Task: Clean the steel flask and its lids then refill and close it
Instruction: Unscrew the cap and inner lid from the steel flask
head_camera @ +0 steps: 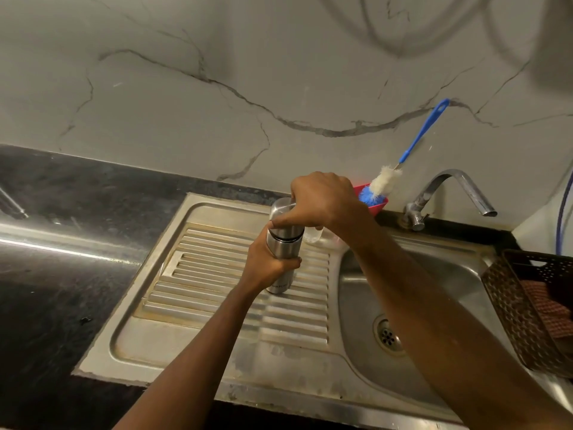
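left hand (271, 263) wraps flask (279, 283) body as anchor; right hand (322, 198) curled round lid (280, 211) at its 12 o'clock end, likely twisting.

Across the upper frame, the wall (186, 88) is white with grey veins; at left, the counter (62, 274) is black (faintly speckled). Silver flask (283, 243), blue-handled brush (424, 131), red holder (379, 208), brown perforated basket (511, 305).

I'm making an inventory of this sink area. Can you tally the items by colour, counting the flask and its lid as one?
Steel: 3 (flask with its lid, tap, sink)
Blue: 1 (bottle brush)
Red: 1 (tub)
Brown: 1 (basket)
Total: 6
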